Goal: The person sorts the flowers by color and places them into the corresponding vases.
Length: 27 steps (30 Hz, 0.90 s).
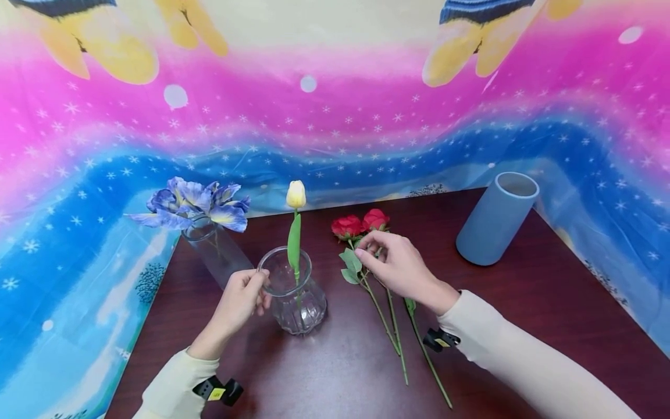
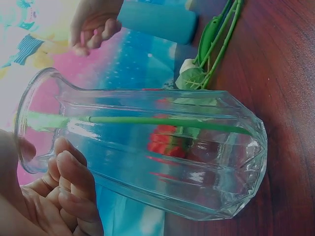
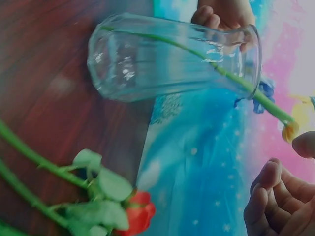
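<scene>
A clear glass vase (image 1: 299, 308) with a flared rim stands on the table. One pale yellow tulip (image 1: 296, 195) rises out of it, its green stem reaching down to the vase's base. My left hand (image 1: 242, 299) grips the vase's rim from the left, thumb at the lip and fingers curled below it. To the right, my right hand (image 1: 395, 265) hovers over two red roses (image 1: 346, 226) with bent fingers and thumb apart, holding nothing. Beside the rose stems lies another green stem (image 1: 429, 355), its upper end hidden by the right hand in the head view.
Behind my left hand, a tall glass vase (image 1: 217, 250) holds blue-purple irises (image 1: 196, 203). A blue-grey cylindrical vase (image 1: 492, 224) stands at the back right of the dark red-brown table (image 1: 565, 326). A printed cloth (image 1: 335, 128) hangs behind the table.
</scene>
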Tool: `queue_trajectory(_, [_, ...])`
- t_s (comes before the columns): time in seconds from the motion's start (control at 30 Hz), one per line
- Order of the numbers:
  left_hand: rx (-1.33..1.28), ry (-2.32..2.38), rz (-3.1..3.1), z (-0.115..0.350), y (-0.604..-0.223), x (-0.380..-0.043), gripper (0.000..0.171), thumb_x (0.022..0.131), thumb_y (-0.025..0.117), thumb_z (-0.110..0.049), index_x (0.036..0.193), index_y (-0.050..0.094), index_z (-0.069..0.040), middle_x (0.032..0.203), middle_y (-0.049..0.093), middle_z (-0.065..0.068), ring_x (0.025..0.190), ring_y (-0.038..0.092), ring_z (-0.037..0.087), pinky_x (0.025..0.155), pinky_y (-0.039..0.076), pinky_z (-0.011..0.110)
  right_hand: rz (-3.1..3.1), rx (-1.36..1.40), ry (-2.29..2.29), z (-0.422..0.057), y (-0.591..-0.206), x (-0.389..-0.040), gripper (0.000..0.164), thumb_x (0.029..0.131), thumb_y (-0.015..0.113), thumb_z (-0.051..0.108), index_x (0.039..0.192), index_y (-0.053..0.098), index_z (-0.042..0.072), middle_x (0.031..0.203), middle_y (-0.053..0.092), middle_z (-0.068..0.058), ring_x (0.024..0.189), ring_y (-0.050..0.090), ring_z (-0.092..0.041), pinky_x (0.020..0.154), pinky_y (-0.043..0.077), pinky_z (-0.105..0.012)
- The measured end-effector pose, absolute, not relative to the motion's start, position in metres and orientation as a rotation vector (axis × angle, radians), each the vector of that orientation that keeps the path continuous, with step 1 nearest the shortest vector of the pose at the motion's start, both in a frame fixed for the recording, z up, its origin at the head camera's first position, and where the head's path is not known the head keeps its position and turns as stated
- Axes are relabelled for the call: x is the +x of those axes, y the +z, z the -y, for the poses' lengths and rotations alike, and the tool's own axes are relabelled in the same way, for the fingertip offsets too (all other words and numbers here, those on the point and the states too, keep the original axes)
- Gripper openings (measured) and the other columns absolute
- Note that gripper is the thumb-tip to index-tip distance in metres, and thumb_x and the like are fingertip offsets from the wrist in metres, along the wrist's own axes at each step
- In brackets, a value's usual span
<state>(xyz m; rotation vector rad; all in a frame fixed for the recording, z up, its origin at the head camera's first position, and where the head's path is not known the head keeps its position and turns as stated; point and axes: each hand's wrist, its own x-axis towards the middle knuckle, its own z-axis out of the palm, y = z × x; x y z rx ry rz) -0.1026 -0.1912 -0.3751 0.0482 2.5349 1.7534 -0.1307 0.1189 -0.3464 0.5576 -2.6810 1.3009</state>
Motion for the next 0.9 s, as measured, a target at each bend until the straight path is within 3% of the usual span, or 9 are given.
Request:
queue_trajectory(0.43, [0.044, 1.759, -2.540, 0.192, -0.374, -0.104, 0.036, 0.103, 0.046, -0.018, 0.076, 0.057, 0.002, 0.050, 0.055, 0.007, 0.041, 0.050, 0.016, 0.039, 0.039, 0.026, 2.906, 0.493, 0.996, -0.169, -0.373, -0.104, 0.012, 0.094, 0.071, 0.033, 0.088, 0.069, 0.023, 0.070, 0.061, 0.013, 0.062, 0.054, -0.006, 0.056, 0.044, -0.024])
queue_trajectory(0.9, [0.071, 1.769, -2.521, 0.191, -0.374, -0.102, 0.036, 0.104, 0.045, -0.016, 0.076, 0.056, 0.004, 0.050, 0.055, 0.006, 0.040, 0.049, 0.015, 0.039, 0.039, 0.026, 3.188, 0.465, 0.663, -0.192, -0.421, -0.082, 0.039, 0.085, 0.079, 0.040, 0.059, 0.054, 0.025, 0.052, 0.046, 0.013, 0.048, 0.042, -0.003, 0.045, 0.034, -0.025])
